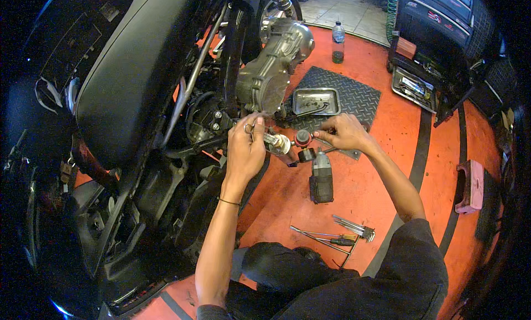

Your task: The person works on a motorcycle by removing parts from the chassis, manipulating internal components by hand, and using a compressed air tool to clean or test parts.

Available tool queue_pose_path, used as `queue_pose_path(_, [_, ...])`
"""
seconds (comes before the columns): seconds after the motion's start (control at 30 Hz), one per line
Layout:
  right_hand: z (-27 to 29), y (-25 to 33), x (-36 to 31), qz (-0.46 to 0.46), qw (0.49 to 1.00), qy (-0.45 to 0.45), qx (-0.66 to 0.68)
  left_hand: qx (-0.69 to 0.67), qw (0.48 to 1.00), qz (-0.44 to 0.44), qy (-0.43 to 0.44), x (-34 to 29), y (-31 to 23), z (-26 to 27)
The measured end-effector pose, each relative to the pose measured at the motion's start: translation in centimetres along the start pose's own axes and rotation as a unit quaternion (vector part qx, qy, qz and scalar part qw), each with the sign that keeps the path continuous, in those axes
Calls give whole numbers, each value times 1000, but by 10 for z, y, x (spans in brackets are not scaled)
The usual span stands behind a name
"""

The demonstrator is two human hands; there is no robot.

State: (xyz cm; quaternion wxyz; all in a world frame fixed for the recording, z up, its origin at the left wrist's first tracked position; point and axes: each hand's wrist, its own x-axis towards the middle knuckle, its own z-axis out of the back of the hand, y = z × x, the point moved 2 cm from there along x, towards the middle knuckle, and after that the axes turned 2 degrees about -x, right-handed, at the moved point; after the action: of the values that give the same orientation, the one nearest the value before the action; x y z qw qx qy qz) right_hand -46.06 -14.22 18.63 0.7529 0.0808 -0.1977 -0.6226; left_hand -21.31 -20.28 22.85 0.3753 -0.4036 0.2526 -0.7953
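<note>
My left hand (247, 148) is closed around a small metal part with a pale ring-shaped end (280, 144), beside the engine. Its exact kind I cannot make out. Just right of it is a round black piece with a red edge (302, 137). My right hand (345, 134) has its fingers pinched together beside that piece; what they hold is too small to name. Below, a black cylindrical piece (306, 155) shows next to a grey and black power tool (322, 181) on the floor. The metal engine casing (271, 71) of a motorbike rises beyond my left hand.
A metal tray (315, 102) with small parts rests on a black tread-plate mat (359, 93). Hex keys (357, 228) and a T-handle tool (347, 253) lie near my knees. A bottle (338, 43), tool tray (415, 90) and pink stool (470, 187) stand farther out. The motorbike seat (133, 82) fills the left.
</note>
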Motion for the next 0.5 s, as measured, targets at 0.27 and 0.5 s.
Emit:
queue_pose_path(0.27, [-27, -29, 10, 77, 995, 21, -57, 249, 967, 53, 0, 16, 32, 1])
queue_pose_path(0.5, [-15, -32, -18, -109, 982, 60, -144, 325, 943, 11, -66, 11, 31, 4])
